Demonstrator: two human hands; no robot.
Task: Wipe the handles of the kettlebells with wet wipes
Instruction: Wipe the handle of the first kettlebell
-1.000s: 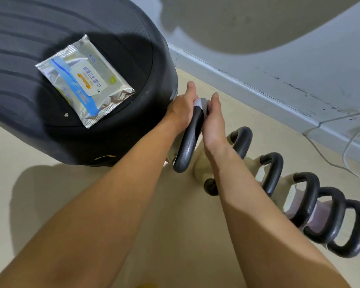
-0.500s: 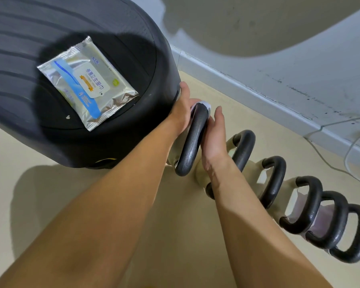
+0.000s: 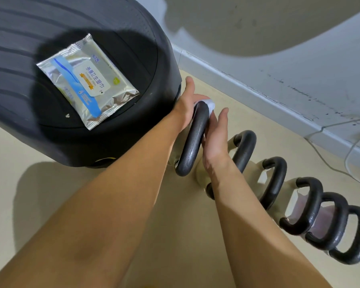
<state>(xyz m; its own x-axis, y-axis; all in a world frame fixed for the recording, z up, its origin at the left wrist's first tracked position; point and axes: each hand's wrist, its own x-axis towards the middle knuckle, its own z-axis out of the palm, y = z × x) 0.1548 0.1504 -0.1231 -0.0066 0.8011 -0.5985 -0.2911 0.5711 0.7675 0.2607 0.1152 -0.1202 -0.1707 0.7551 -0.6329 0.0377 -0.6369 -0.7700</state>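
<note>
First handle (image 3: 193, 142) is being wiped, wipe (image 3: 210, 103) under left hand (image 3: 186, 102), grip hidden; right hand (image 3: 215, 140) being pressed flat alongside; five handles (image 3: 276, 179) rightward seemingly being left

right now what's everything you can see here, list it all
kettlebells: six, black handles on pale bodies, in a row on the floor beside the wall
wipe: one, white, on top of the first handle, at the left end of the row
wipe packet: one, silver and blue, lying flat on the case
case: one, black and ribbed, left of the row
cables: a couple, white and thin, on the floor at right
floor: beige
wall: grey
left hand: one, on the left of the first handle, holding the wipe
right hand: one, fingers straight, against the handle's right side
</note>
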